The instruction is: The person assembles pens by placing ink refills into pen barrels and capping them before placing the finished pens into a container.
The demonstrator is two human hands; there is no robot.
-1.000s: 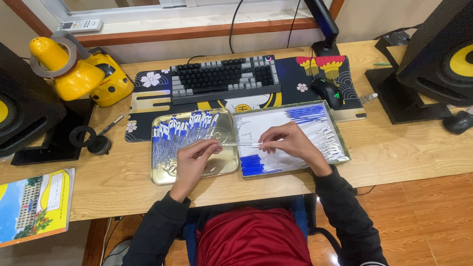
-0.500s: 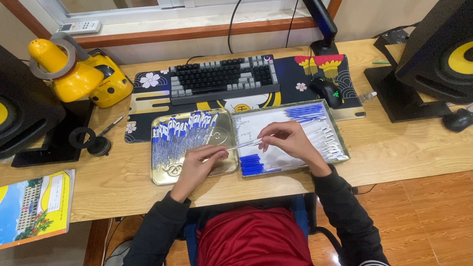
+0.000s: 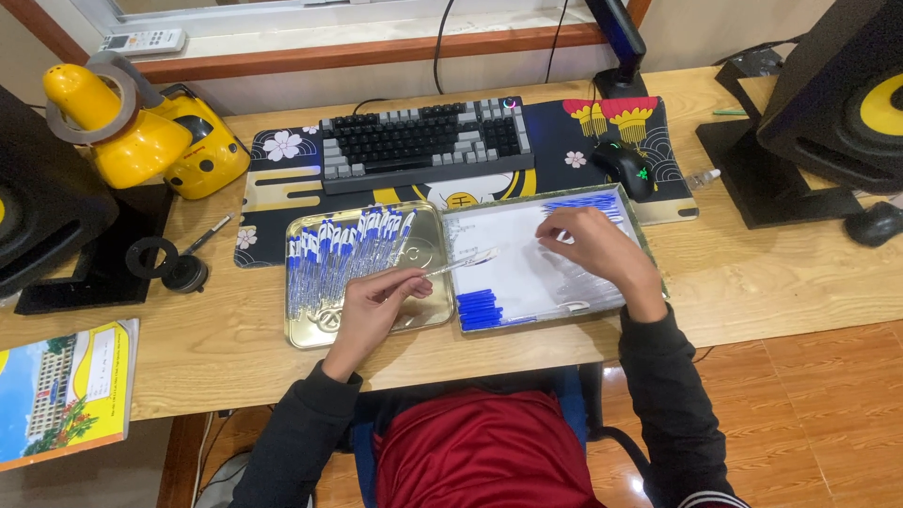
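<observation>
The left hand [image 3: 376, 303] pinches a thin clear pen barrel [image 3: 461, 262], slanting up over the seam between two trays; the shiny metal tray [image 3: 310, 331] holds a row of blue-capped pens [image 3: 348, 252]; the right hand [image 3: 597, 246], fingers curled, reaches into the white-lined tray [image 3: 527, 273] toward blue refills [image 3: 583, 201]; whether it grips one cannot be told; loose blue caps [image 3: 480, 309] sit at the near edge.
</observation>
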